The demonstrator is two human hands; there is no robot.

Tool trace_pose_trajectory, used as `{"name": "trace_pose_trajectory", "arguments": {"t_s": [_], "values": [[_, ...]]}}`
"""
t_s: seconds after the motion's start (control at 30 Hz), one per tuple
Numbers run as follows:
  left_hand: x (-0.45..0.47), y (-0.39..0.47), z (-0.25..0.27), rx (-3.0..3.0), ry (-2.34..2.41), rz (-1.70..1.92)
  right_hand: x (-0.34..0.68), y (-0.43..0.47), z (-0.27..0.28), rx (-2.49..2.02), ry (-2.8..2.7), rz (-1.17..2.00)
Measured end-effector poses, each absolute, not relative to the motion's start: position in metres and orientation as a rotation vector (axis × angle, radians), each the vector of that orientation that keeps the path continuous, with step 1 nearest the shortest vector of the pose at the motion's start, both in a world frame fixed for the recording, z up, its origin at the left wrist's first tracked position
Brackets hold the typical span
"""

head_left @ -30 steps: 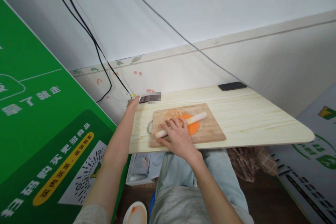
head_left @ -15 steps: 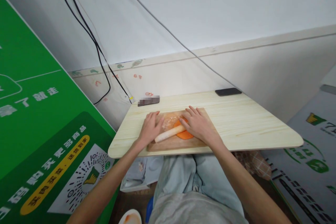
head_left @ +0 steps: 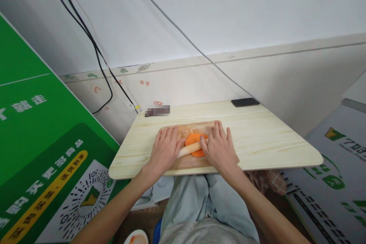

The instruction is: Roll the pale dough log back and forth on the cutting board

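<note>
A pale wooden rolling pin (head_left: 190, 149) lies slantwise across a flat orange sheet of dough (head_left: 191, 139) on a wooden board (head_left: 188, 164). My left hand (head_left: 166, 145) lies over the pin's left end, its fingers stretched forward and its thumb toward the dough. Over the right end rests my right hand (head_left: 219, 145), palm down, fingers extended, thumb beside the orange sheet. Both hands are open and flat rather than wrapped round the pin, and they hide its ends. Whitish flour-like traces show on the board behind the dough.
The board rests at the front edge of a pale wood-grain table (head_left: 265, 141). A black phone (head_left: 245, 102) lies at the back right, and a blurred dark object (head_left: 157, 111) at the back left. Green panel (head_left: 57, 122) stands left; cables hang along the wall.
My left hand has moved from beside the rolling pin onto its left end. My right hand sits lower over the right end, uncovering more orange dough behind the pin. The view has shifted slightly.
</note>
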State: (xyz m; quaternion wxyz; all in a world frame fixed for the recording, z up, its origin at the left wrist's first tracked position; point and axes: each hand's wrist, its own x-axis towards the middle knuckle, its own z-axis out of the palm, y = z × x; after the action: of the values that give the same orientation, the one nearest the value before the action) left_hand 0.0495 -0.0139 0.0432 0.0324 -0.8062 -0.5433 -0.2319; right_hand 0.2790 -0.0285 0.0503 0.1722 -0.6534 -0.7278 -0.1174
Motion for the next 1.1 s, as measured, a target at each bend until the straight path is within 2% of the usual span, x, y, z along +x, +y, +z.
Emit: {"name": "trace_pose_trajectory", "arguments": {"t_s": [0.1,0.37,0.87,1.1], "values": [[0.049,-0.004,0.042,-2.519,-1.66,-0.672,0.288,-0.028,0.047,-1.778,-2.135,-0.379],[0.049,0.028,0.026,-2.652,-1.713,-0.722,0.302,-0.007,0.05,-1.673,-2.263,-0.227],[0.055,0.06,0.014,-2.482,-1.804,-0.743,0.302,0.036,0.061,-1.863,-2.411,0.184],[0.059,0.062,0.017,-2.565,-1.779,-0.729,0.3,0.038,0.058,-1.95,-2.369,0.139]]}}
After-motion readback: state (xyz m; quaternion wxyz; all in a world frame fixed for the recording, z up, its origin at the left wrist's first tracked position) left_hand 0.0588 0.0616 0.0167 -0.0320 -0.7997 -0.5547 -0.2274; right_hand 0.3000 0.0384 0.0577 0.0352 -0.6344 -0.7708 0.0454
